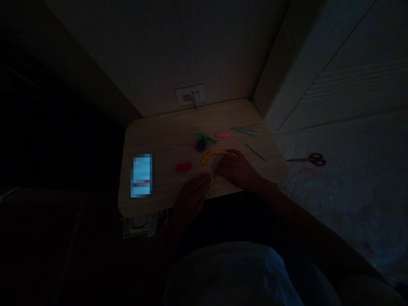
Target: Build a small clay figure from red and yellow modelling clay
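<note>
In dim light, my left hand [191, 193] is closed at the table's front edge, its fingertips pinching a small orange piece [211, 181]. Close beside it is my right hand [234, 168], with fingers curled and tips almost meeting the left ones. Something thin and dark shows between the fingertips, too dim to name. A bumpy orange strand [210, 155] curves over the tabletop and disappears at my right fingers. Left of it lies a red lump [184, 167]. Behind it are a dark purple bundle [200, 145], a green piece [206, 137] and a pink lump [222, 135].
Several thin teal sticks [256, 152] lie on the right of the small wooden table [165, 127]. A lit phone [142, 175] rests at the left. Behind is a wall socket [190, 95] with a plug. Scissors [314, 159] lie on the pale surface to the right.
</note>
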`<state>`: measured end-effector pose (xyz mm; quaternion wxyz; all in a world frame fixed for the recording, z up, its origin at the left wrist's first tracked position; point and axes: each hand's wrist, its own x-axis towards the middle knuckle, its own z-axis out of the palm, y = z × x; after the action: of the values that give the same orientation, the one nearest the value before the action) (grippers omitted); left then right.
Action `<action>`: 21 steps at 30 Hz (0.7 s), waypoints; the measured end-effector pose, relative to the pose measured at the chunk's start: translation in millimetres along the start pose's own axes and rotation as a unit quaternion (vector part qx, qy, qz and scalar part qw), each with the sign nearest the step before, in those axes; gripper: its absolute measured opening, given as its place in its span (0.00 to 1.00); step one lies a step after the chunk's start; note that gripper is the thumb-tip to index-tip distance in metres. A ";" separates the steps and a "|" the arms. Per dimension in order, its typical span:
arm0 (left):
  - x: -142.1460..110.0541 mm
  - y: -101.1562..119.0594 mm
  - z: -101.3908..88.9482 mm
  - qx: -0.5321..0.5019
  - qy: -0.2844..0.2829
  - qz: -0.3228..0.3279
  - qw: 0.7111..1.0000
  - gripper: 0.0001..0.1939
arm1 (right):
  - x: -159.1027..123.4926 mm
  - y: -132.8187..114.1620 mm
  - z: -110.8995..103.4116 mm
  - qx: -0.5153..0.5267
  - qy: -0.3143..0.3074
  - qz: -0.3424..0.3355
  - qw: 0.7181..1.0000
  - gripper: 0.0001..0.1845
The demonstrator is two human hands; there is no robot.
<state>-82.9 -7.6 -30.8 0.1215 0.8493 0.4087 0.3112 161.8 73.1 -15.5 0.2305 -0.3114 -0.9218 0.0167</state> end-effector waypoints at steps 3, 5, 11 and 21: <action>-1.7 -0.7 0.5 -0.002 -0.010 -0.005 1.000 0.30 | 0.7 -4.1 -0.5 -0.004 -0.019 0.024 1.000 0.11; -2.4 -0.2 1.0 -0.006 -0.015 -0.013 1.000 0.31 | -1.8 -6.8 -1.3 -0.004 -0.021 0.040 0.999 0.12; -1.3 1.4 0.4 -0.028 -0.022 -0.021 0.999 0.31 | -6.9 -11.1 -2.8 -0.023 -0.012 0.041 0.999 0.12; -4.0 -0.9 2.5 -0.018 -0.015 -0.026 0.999 0.31 | -10.7 4.6 4.6 0.020 0.014 0.000 1.000 0.11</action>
<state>-83.8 -9.9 -34.9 0.1509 0.8406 0.4230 0.3028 170.0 71.1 -24.8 0.2491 -0.3067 -0.9181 0.0303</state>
